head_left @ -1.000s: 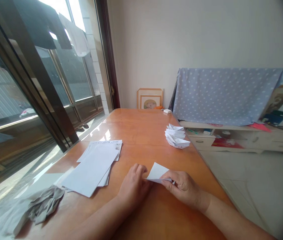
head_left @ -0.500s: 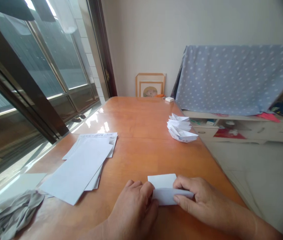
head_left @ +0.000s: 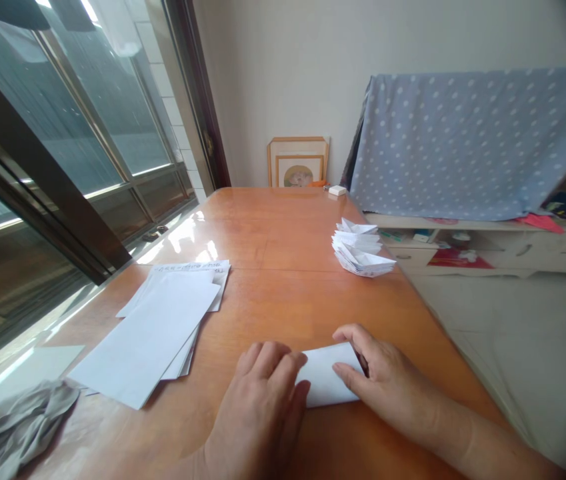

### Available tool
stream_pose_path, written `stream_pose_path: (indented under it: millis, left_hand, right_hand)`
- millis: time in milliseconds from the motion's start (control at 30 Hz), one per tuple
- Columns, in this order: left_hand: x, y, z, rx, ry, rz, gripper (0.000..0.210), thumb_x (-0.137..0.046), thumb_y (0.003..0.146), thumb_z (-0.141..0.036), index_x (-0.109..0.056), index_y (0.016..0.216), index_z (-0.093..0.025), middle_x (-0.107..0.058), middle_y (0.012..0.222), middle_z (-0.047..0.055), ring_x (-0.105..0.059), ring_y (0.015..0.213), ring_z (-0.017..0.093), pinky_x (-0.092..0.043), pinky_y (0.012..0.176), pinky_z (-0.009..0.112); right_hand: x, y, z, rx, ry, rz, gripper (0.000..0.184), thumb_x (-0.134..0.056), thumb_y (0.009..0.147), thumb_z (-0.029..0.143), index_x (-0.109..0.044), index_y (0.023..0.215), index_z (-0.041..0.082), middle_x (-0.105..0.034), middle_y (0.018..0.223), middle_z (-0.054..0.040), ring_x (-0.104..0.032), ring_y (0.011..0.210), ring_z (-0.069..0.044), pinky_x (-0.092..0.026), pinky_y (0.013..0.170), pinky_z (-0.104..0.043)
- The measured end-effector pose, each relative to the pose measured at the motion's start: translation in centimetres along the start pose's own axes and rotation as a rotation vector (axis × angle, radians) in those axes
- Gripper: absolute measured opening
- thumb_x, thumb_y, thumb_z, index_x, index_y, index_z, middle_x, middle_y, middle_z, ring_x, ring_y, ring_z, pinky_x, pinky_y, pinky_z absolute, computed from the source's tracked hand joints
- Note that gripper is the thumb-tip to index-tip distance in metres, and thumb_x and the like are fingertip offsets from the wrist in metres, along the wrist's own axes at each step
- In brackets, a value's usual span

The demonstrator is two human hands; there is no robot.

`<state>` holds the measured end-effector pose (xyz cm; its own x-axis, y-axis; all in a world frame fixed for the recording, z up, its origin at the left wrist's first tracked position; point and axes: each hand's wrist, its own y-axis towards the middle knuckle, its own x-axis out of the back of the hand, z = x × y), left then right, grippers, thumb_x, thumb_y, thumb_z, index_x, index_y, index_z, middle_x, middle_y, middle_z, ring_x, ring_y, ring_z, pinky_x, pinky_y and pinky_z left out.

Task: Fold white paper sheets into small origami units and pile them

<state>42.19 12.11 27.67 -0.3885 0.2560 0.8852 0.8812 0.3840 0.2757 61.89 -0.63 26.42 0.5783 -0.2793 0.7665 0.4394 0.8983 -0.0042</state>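
A folded sheet of white paper [head_left: 327,377] lies on the wooden table close in front of me, its near side now a flat rectangle. My left hand [head_left: 265,393] is at its left end, fingers curled, with thumb and index finger at the edge; the paper's left end is hidden under them. At the right end, my right hand [head_left: 383,370] is open: its thumb touches the paper's top while the index finger arches apart beyond the far edge. Further off on the right stand several folded paper boats [head_left: 363,250], nested in a row.
Loose white sheets [head_left: 155,333], some with writing, lie on the table [head_left: 273,300] at the left. A grey cloth [head_left: 23,427] is at the near left corner. A small white box [head_left: 337,191] sits at the far end. The table's right edge runs beside my right forearm.
The raised flap of the paper now lies flat. My right hand has let go of the flap and its fingers have spread. My left fingers have loosened a little. The view has shifted slightly.
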Motion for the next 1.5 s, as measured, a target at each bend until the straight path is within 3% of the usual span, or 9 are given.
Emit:
stream_pose_path:
  millis: [33,133,200,433,733,1233,1500]
  left_hand:
    - [0.1,0.0,-0.1,-0.095,0.04,0.02,0.023,-0.053,0.092,-0.02,-0.063,0.112,-0.025,-0.068,0.113,0.008,-0.066,0.098,0.025,-0.056,0.086,0.042]
    - [-0.8,-0.4,0.1,-0.392,0.13,0.024,0.033,-0.048,0.098,-0.022,-0.059,0.129,-0.022,-0.065,0.132,0.008,-0.06,0.122,0.026,-0.05,0.105,0.044]
    - [-1.6,-0.7,0.4,-0.485,0.191,0.064,0.04,-0.046,0.099,-0.024,-0.052,0.138,-0.016,-0.06,0.14,0.01,-0.055,0.13,0.026,-0.047,0.111,0.043]
    - [-2.5,-1.1,0.7,-0.45,0.267,0.18,0.051,-0.044,0.1,-0.04,-0.052,0.14,-0.009,-0.054,0.144,0.019,-0.052,0.133,0.031,-0.047,0.11,0.045]
    - [-2.4,-0.9,0.6,-0.426,0.277,0.222,0.058,-0.043,0.099,-0.048,-0.053,0.138,-0.006,-0.054,0.143,0.021,-0.053,0.131,0.035,-0.047,0.109,0.047]
    - [-2.0,-0.8,0.6,-0.38,0.256,0.245,0.061,-0.045,0.098,-0.052,-0.051,0.141,-0.009,-0.052,0.145,0.02,-0.05,0.135,0.036,-0.04,0.113,0.051]
    - [-1.8,-0.9,0.7,-0.383,0.301,0.252,0.06,-0.036,0.101,-0.054,-0.049,0.142,-0.012,-0.051,0.147,0.017,-0.047,0.137,0.035,-0.039,0.113,0.052]
  right_hand:
    - [-0.1,0.0,-0.1,0.009,-0.006,0.0,0.03,-0.056,0.087,0.032,-0.056,0.117,0.027,-0.069,0.095,-0.002,-0.067,0.085,-0.022,-0.047,0.074,-0.031]
    - [-0.4,-0.1,-0.5,0.046,-0.015,-0.013,0.03,-0.055,0.088,0.031,-0.055,0.117,0.027,-0.069,0.103,-0.0025,-0.067,0.092,-0.022,-0.047,0.079,-0.031]
    - [-0.5,-0.1,-0.7,0.068,-0.017,-0.014,0.03,-0.055,0.088,0.03,-0.055,0.117,0.027,-0.069,0.107,-0.0032,-0.067,0.096,-0.022,-0.047,0.081,-0.032]
    - [-0.5,-0.1,-0.6,0.106,-0.018,-0.004,0.023,-0.052,0.089,0.026,-0.056,0.111,0.027,-0.07,0.101,-0.0032,-0.067,0.09,-0.021,-0.047,0.076,-0.031]
    - [-0.8,-0.1,-0.7,0.105,-0.029,-0.017,0.025,-0.053,0.09,0.028,-0.056,0.115,0.029,-0.07,0.105,-0.0013,-0.068,0.094,-0.021,-0.048,0.081,-0.03]
    - [-0.9,0.1,-1.1,0.202,-0.033,0.006,0.023,-0.052,0.093,0.024,-0.061,0.115,0.027,-0.07,0.106,-0.0044,-0.067,0.093,-0.021,-0.05,0.084,-0.032]
    - [-0.6,0.2,-0.7,0.223,-0.054,0.021,0.018,-0.049,0.098,0.026,-0.064,0.107,0.025,-0.067,0.098,-0.0041,-0.064,0.087,-0.019,-0.048,0.08,-0.033]
